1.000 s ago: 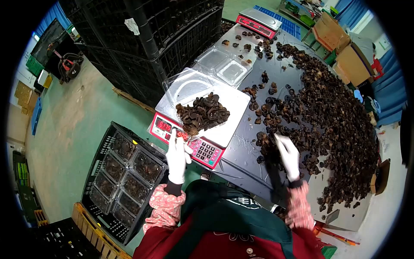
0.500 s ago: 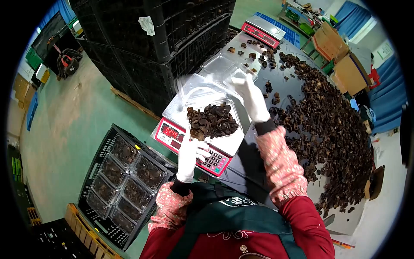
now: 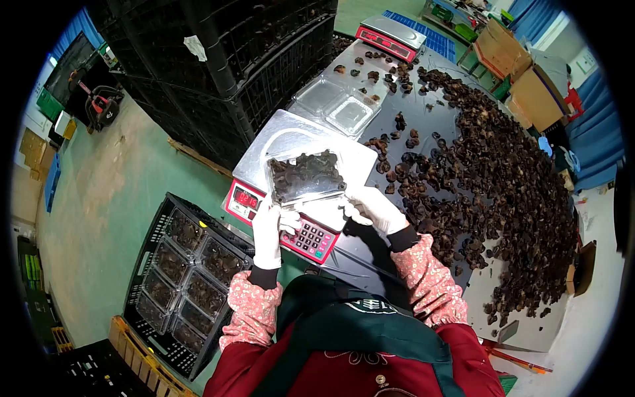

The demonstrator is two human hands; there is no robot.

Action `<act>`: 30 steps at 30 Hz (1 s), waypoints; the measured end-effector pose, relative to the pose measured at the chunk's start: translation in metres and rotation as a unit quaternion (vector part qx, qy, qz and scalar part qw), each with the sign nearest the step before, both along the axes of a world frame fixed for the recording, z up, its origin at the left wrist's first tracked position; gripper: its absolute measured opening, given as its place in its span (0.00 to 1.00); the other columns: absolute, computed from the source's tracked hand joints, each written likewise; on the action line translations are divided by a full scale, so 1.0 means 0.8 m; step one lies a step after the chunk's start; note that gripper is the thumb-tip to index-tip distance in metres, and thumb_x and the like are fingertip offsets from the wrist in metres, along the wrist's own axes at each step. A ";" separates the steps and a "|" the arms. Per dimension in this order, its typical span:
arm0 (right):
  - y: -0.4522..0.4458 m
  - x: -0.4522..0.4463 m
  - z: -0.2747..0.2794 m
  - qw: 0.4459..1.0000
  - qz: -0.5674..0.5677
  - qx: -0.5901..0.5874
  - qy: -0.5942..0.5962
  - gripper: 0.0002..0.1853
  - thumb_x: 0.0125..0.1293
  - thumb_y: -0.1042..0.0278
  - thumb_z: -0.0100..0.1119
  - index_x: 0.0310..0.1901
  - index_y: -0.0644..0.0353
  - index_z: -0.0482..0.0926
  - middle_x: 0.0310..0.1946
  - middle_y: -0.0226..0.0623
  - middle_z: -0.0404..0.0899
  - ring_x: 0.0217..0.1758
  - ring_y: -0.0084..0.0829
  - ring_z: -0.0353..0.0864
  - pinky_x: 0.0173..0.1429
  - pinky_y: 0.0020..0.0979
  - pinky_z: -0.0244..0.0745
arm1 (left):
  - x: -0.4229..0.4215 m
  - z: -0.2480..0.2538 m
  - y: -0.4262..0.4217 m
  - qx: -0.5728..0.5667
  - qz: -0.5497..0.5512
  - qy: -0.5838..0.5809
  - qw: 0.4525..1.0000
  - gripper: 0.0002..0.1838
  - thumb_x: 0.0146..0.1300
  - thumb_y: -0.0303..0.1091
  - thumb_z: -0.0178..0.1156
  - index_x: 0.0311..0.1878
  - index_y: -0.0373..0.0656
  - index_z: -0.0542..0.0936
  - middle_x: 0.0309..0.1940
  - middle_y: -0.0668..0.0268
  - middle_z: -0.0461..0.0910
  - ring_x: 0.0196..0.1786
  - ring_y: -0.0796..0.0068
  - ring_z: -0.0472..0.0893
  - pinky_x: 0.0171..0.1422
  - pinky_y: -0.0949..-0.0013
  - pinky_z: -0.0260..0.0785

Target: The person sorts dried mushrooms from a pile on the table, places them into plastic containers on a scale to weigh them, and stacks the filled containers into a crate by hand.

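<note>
A clear plastic box full of dark dried wood-ear mushrooms sits on the metal pan of a red-and-white scale. Its clear lid lies down over the mushrooms. My left hand, in a white glove, grips the box's near left corner with its fingers curled above the scale's keypad. At the near right corner, my right hand, gloved too, has its fingers closed on the box's edge. Red digits glow on the scale's display. Behind the scale lies an open clear plastic box.
Loose dark mushrooms are heaped over the table's right side. A second scale stands at the far end. Stacked black crates rise at the back left. Lower left, a black crate holds several filled clear boxes.
The lid, raised and blurred before, is now down over the mushrooms. My right hand has come back from beyond the box to its near right corner. My left hand stays at the left corner.
</note>
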State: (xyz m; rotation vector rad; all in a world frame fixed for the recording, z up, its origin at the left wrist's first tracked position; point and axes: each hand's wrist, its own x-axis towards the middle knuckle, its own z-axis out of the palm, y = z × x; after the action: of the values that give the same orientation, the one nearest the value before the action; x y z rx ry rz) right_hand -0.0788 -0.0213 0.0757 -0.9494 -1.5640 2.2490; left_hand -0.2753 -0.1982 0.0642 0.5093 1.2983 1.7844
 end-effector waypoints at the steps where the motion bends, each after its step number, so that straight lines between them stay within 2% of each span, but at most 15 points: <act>1: -0.001 -0.001 -0.007 0.999 -0.002 0.026 0.020 0.15 0.72 0.59 0.55 0.38 0.63 0.82 0.23 0.28 0.79 0.16 0.15 0.65 0.18 0.21 0.56 | 0.000 -0.002 0.001 0.004 0.008 0.002 1.000 0.27 0.76 0.34 0.44 0.74 0.34 0.57 0.33 0.53 0.84 0.27 0.71 0.84 0.29 0.73 0.77; 3: -0.013 0.000 -0.012 0.999 -0.040 0.014 0.020 0.15 0.72 0.61 0.56 0.32 0.63 0.83 0.20 0.29 0.77 0.15 0.15 0.66 0.17 0.22 0.56 | -0.001 -0.010 0.000 0.006 0.018 0.023 1.000 0.27 0.75 0.32 0.43 0.74 0.34 0.58 0.31 0.54 0.84 0.26 0.72 0.83 0.29 0.73 0.76; 5: -0.037 0.002 0.014 0.996 -0.067 -0.022 0.050 0.14 0.72 0.62 0.55 0.34 0.65 0.82 0.21 0.30 0.77 0.15 0.16 0.69 0.16 0.21 0.56 | -0.007 -0.018 -0.003 0.006 0.019 0.018 1.000 0.27 0.76 0.34 0.44 0.75 0.35 0.58 0.31 0.55 0.83 0.26 0.73 0.83 0.30 0.74 0.76; 7: -0.044 0.012 0.013 0.997 -0.039 -0.011 0.072 0.13 0.73 0.63 0.55 0.41 0.67 0.79 0.23 0.33 0.78 0.15 0.19 0.73 0.16 0.20 0.60 | -0.003 -0.002 -0.011 -0.010 0.018 0.004 1.000 0.29 0.78 0.46 0.46 0.76 0.43 0.58 0.36 0.57 0.83 0.28 0.71 0.84 0.30 0.74 0.77; 10: -0.044 0.051 0.047 0.994 -0.065 0.050 -0.068 0.17 0.76 0.56 0.51 0.52 0.63 0.77 0.30 0.31 0.82 0.19 0.13 0.71 0.19 0.17 0.59 | -0.009 0.020 -0.060 -0.090 0.047 -0.066 0.993 0.30 0.77 0.55 0.44 0.72 0.45 0.62 0.38 0.56 0.82 0.33 0.67 0.86 0.32 0.73 0.79; 11: -0.047 0.074 0.065 0.994 -0.098 0.048 -0.027 0.18 0.77 0.55 0.49 0.53 0.63 0.78 0.29 0.31 0.81 0.19 0.14 0.71 0.19 0.17 0.59 | -0.007 0.012 -0.085 -0.053 0.089 -0.029 0.994 0.28 0.76 0.54 0.47 0.68 0.44 0.68 0.38 0.58 0.82 0.34 0.69 0.85 0.34 0.73 0.78; 13: -0.007 0.136 0.007 0.992 -0.114 0.047 -0.024 0.17 0.77 0.57 0.49 0.48 0.62 0.81 0.27 0.31 0.81 0.19 0.15 0.71 0.21 0.17 0.61 | -0.015 -0.020 -0.140 -0.067 0.154 0.002 0.986 0.23 0.78 0.48 0.47 0.64 0.41 0.73 0.37 0.59 0.83 0.31 0.73 0.83 0.32 0.75 0.76; 17: 0.034 0.167 0.010 0.978 -0.163 0.107 -0.074 0.16 0.73 0.57 0.50 0.45 0.61 0.80 0.30 0.27 0.80 0.25 0.17 0.74 0.28 0.20 0.68 | 0.010 -0.072 -0.233 -0.114 0.265 -0.068 0.955 0.20 0.74 0.47 0.52 0.57 0.40 0.76 0.33 0.63 0.82 0.30 0.76 0.82 0.32 0.79 0.73; 21: 0.063 0.086 0.057 0.971 -0.155 0.182 -0.030 0.13 0.73 0.58 0.53 0.45 0.58 0.81 0.32 0.25 0.79 0.30 0.16 0.76 0.35 0.21 0.68 | 0.072 -0.082 -0.233 -0.101 0.209 -0.119 0.965 0.19 0.77 0.42 0.46 0.58 0.36 0.75 0.37 0.59 0.83 0.32 0.75 0.83 0.34 0.78 0.76; 23: 0.083 0.033 0.057 0.971 -0.099 0.217 0.006 0.13 0.72 0.59 0.55 0.48 0.57 0.82 0.36 0.24 0.80 0.36 0.17 0.78 0.39 0.21 0.70 | 0.091 -0.083 -0.209 -0.068 0.147 -0.121 0.979 0.17 0.77 0.34 0.45 0.60 0.34 0.74 0.40 0.55 0.84 0.37 0.71 0.86 0.38 0.75 0.79; 25: 0.106 -0.034 0.029 0.915 -0.059 0.399 0.020 0.18 0.72 0.58 0.56 0.52 0.65 0.80 0.39 0.32 0.84 0.37 0.28 0.82 0.44 0.28 0.75 | 0.101 -0.081 -0.173 -0.035 0.086 -0.117 0.989 0.18 0.78 0.38 0.47 0.60 0.38 0.75 0.44 0.58 0.83 0.43 0.72 0.84 0.45 0.73 0.79; 27: 0.100 -0.094 0.002 0.803 -0.005 0.594 -0.042 0.22 0.70 0.53 0.57 0.52 0.65 0.81 0.43 0.44 0.86 0.44 0.42 0.85 0.51 0.35 0.76 | 0.109 -0.063 -0.127 -0.033 0.062 -0.107 0.992 0.21 0.78 0.38 0.46 0.68 0.38 0.68 0.52 0.56 0.80 0.51 0.65 0.84 0.52 0.68 0.79; 28: 0.069 -0.111 0.025 0.760 0.065 0.644 -0.065 0.22 0.69 0.49 0.58 0.49 0.62 0.83 0.43 0.51 0.84 0.48 0.48 0.84 0.53 0.39 0.76 | 0.111 -0.060 -0.107 0.026 0.062 -0.130 0.989 0.26 0.78 0.40 0.46 0.73 0.39 0.60 0.58 0.54 0.76 0.54 0.60 0.83 0.55 0.64 0.79; 29: 0.023 -0.119 0.056 0.746 0.057 0.653 -0.113 0.21 0.68 0.51 0.59 0.46 0.62 0.84 0.40 0.51 0.85 0.47 0.48 0.84 0.53 0.40 0.76 | 0.113 -0.052 -0.089 0.101 0.061 -0.146 0.982 0.32 0.76 0.42 0.50 0.77 0.43 0.54 0.64 0.55 0.72 0.60 0.57 0.79 0.59 0.59 0.78; 30: -0.005 -0.126 0.070 0.758 0.089 0.638 -0.103 0.20 0.68 0.51 0.59 0.46 0.62 0.84 0.39 0.51 0.85 0.45 0.47 0.85 0.52 0.40 0.76 | 0.118 -0.024 -0.073 0.076 0.130 -0.192 0.970 0.34 0.75 0.43 0.54 0.78 0.46 0.53 0.65 0.60 0.71 0.64 0.61 0.75 0.63 0.58 0.74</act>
State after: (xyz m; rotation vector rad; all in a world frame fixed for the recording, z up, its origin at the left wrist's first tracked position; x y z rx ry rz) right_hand -0.1794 -0.0256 0.1317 -0.5703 -2.6584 0.6212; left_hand -0.1808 -0.2568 0.0446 0.0629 0.9950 2.0851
